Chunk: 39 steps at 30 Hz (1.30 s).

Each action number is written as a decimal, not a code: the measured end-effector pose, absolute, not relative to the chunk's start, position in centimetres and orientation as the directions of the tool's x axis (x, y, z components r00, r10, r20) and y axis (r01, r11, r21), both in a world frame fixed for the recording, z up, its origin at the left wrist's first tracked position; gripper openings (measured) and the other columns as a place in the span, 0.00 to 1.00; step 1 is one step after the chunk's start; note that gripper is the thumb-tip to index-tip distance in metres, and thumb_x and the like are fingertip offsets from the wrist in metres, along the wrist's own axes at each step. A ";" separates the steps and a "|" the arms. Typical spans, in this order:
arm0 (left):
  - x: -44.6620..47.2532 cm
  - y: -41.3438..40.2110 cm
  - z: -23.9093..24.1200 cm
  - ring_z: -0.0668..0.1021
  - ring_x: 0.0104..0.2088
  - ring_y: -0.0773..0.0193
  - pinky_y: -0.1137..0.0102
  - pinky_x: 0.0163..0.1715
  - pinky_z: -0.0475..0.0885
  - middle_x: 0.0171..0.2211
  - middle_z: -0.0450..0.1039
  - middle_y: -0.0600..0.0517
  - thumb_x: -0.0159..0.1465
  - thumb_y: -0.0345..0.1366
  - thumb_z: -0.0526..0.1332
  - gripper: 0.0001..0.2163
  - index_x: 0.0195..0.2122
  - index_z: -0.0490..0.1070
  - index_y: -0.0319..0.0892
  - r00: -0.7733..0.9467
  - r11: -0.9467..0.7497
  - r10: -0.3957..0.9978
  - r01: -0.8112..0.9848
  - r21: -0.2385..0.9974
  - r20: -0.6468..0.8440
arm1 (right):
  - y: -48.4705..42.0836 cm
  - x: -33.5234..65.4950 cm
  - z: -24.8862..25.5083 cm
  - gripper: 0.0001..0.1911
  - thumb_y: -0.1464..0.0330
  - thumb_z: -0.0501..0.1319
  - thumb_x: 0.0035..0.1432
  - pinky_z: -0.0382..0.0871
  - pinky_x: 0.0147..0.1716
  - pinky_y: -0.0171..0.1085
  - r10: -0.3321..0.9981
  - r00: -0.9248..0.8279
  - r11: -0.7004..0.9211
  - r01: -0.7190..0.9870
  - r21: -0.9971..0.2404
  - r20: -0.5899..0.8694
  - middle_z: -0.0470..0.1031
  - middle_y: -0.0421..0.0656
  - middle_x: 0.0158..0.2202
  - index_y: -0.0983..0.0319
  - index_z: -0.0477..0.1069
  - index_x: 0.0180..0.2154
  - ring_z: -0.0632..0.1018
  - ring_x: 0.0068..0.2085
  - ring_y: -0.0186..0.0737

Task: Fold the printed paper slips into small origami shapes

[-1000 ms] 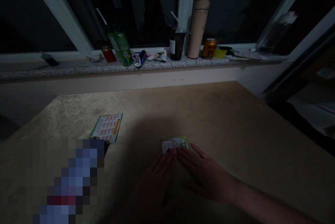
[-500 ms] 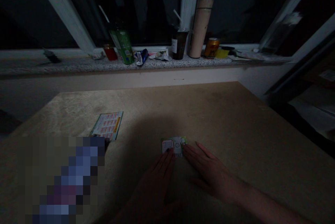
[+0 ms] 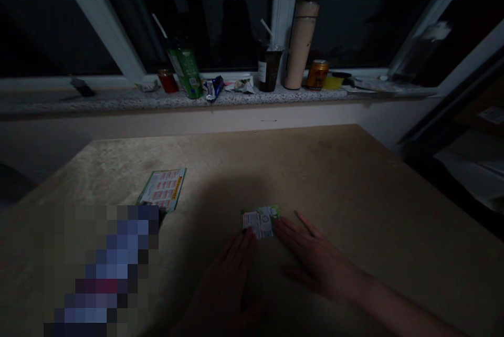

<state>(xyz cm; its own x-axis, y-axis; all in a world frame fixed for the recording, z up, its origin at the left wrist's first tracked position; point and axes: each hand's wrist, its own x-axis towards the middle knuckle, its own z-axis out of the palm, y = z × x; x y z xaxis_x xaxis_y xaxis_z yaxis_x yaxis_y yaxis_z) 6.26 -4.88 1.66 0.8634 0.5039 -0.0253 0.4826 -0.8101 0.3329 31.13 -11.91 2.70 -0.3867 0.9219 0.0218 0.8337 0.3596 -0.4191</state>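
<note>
A small green and white printed card (image 3: pixel 260 221) lies flat on the tan table (image 3: pixel 315 169) in dim light. My left hand (image 3: pixel 228 274) lies flat with fingers stretched out, its fingertips touching the card's lower left corner. My right hand (image 3: pixel 311 253) rests flat to the right of the card, fingers spread, its fingertips at the card's right edge. Neither hand grips anything.
A larger printed leaflet (image 3: pixel 163 195) lies to the left on the table, beside a pixelated blurred patch. The stone window sill (image 3: pixel 118 99) behind holds a green bottle (image 3: pixel 185 70), a red jar (image 3: pixel 168 81), a dark cup (image 3: pixel 268 66), a tall tumbler (image 3: pixel 299 45), a can (image 3: pixel 317 74) and wrappers.
More of the card shows now. My left hand has slid back and left to the card's corner, and my right hand has shifted right, off the card.
</note>
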 end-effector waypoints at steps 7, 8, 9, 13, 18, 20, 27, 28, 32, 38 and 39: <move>6.1 -4.5 2.0 0.52 0.63 0.50 0.55 0.59 0.57 0.66 0.40 0.48 0.62 0.55 0.53 0.38 0.66 0.36 0.44 0.862 -0.806 0.503 0.493 0.328 -0.060 | -12.1 31.2 2.7 0.37 0.65 0.56 0.59 0.31 0.63 0.50 0.915 -0.403 0.374 0.821 -0.431 0.026 0.48 0.45 0.65 0.61 0.41 0.65 0.49 0.65 0.43; 6.1 -4.4 2.1 0.52 0.63 0.50 0.56 0.59 0.56 0.66 0.40 0.48 0.62 0.55 0.52 0.38 0.66 0.37 0.44 0.864 -0.809 0.499 0.492 0.322 -0.064 | -12.2 31.1 2.8 0.36 0.65 0.56 0.59 0.31 0.63 0.49 0.916 -0.400 0.371 0.824 -0.428 0.022 0.48 0.45 0.65 0.61 0.42 0.64 0.49 0.65 0.43; 6.1 -4.3 2.2 0.52 0.63 0.51 0.56 0.60 0.56 0.66 0.40 0.48 0.62 0.55 0.52 0.37 0.66 0.38 0.43 0.865 -0.812 0.497 0.491 0.317 -0.067 | -12.3 31.0 3.0 0.36 0.65 0.56 0.59 0.31 0.63 0.49 0.916 -0.400 0.370 0.826 -0.426 0.019 0.48 0.45 0.65 0.61 0.42 0.64 0.49 0.65 0.43; 6.5 -3.2 2.6 0.52 0.63 0.50 0.57 0.60 0.54 0.66 0.42 0.45 0.62 0.55 0.51 0.36 0.65 0.44 0.39 0.849 -0.809 0.526 0.520 0.274 -0.058 | -12.7 30.6 3.6 0.33 0.63 0.54 0.61 0.29 0.63 0.49 0.904 -0.427 0.382 0.821 -0.424 -0.012 0.50 0.45 0.65 0.60 0.44 0.64 0.49 0.65 0.42; 7.4 -1.5 3.1 0.52 0.63 0.50 0.55 0.60 0.52 0.64 0.46 0.42 0.63 0.56 0.48 0.35 0.64 0.49 0.36 0.835 -0.821 0.550 0.541 0.183 -0.001 | -12.6 30.0 3.6 0.32 0.60 0.53 0.62 0.29 0.63 0.49 0.869 -0.493 0.430 0.778 -0.457 -0.021 0.53 0.44 0.64 0.59 0.45 0.64 0.49 0.65 0.44; 7.9 -0.8 3.2 0.51 0.63 0.50 0.54 0.61 0.49 0.64 0.48 0.42 0.64 0.55 0.47 0.33 0.63 0.50 0.36 0.843 -0.836 0.537 0.526 0.160 0.031 | -12.4 29.6 3.5 0.33 0.59 0.53 0.62 0.29 0.63 0.49 0.853 -0.521 0.446 0.759 -0.475 -0.031 0.52 0.44 0.64 0.58 0.43 0.64 0.49 0.65 0.44; 9.4 0.1 3.0 0.51 0.63 0.51 0.53 0.60 0.48 0.64 0.48 0.40 0.67 0.42 0.48 0.24 0.61 0.55 0.35 0.843 -0.840 0.538 0.535 0.091 0.006 | -11.7 29.1 3.0 0.31 0.59 0.50 0.64 0.32 0.64 0.47 0.808 -0.587 0.503 0.730 -0.462 -0.047 0.50 0.42 0.65 0.59 0.44 0.64 0.49 0.65 0.42; 9.4 0.1 2.9 0.52 0.63 0.51 0.53 0.60 0.49 0.64 0.48 0.40 0.67 0.41 0.49 0.24 0.62 0.54 0.36 0.840 -0.837 0.542 0.539 0.094 0.007 | -11.5 29.3 2.8 0.29 0.59 0.49 0.64 0.34 0.64 0.46 0.801 -0.598 0.521 0.725 -0.450 -0.037 0.52 0.42 0.64 0.59 0.46 0.64 0.50 0.65 0.42; 9.2 0.0 2.1 0.52 0.63 0.52 0.54 0.61 0.49 0.64 0.48 0.41 0.67 0.41 0.50 0.25 0.63 0.52 0.37 0.840 -0.837 0.542 0.535 0.116 0.031 | -10.1 30.4 2.4 0.24 0.64 0.48 0.65 0.39 0.64 0.44 0.819 -0.573 0.549 0.758 -0.351 0.044 0.58 0.42 0.62 0.61 0.54 0.61 0.55 0.63 0.40; 8.8 0.0 2.1 0.52 0.63 0.51 0.54 0.61 0.48 0.64 0.49 0.41 0.67 0.43 0.50 0.25 0.62 0.53 0.37 0.844 -0.843 0.533 0.522 0.128 0.069 | -8.3 31.2 2.8 0.33 0.58 0.55 0.60 0.39 0.63 0.47 0.846 -0.533 0.507 0.793 -0.338 0.019 0.53 0.47 0.64 0.63 0.51 0.62 0.51 0.64 0.43; 8.7 0.0 2.2 0.52 0.63 0.52 0.54 0.61 0.47 0.64 0.48 0.42 0.67 0.44 0.50 0.25 0.62 0.52 0.38 0.851 -0.851 0.519 0.507 0.137 0.082 | -8.2 31.1 2.9 0.33 0.58 0.55 0.60 0.39 0.63 0.47 0.848 -0.530 0.501 0.792 -0.348 0.013 0.53 0.47 0.64 0.63 0.50 0.62 0.52 0.64 0.42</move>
